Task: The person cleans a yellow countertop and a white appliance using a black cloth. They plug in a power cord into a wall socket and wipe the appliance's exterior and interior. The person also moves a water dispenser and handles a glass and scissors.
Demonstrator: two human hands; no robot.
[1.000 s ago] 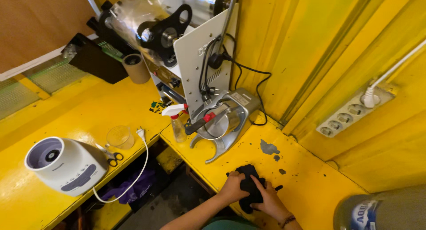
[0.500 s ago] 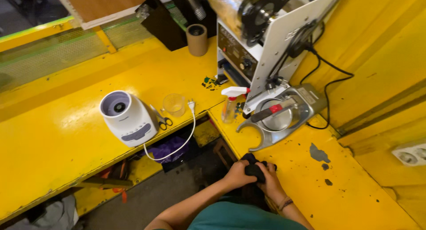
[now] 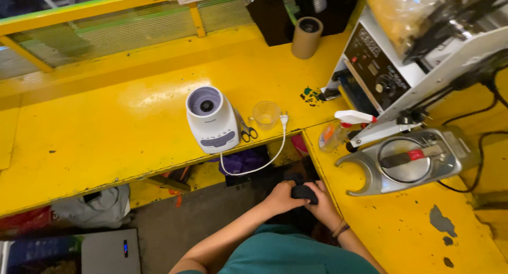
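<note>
Both hands meet on 1 dark, bunched cloth, held in the gap between the 2 arms of the yellow tabletop, just off its inner corner. The left hand has its grip closed over the near side of the cloth; the right hand closes on it from the other side, fingers wrapped around the wad. It hangs in the air over the floor, resting on nothing.

Risks, as I judge them: a white cord from the white blender base droops off the tabletop edge just above the hands. A forearm lifted carelessly could snag that loop and drag the base, which stands near the edge, toward the floor. A small clear cup and scissors lie just beside the base and would scatter with it.

To the right, a spray bottle stands close to the corner, beside the metal sealing machine. A wiping sweep of the cloth could topple it, and any liquid would run toward the machine and its black cables, which would be a hazard if powered. The cardboard tube stands well apart and looks safe. Should either grip loosen, the cloth would simply drop to the floor.
</note>
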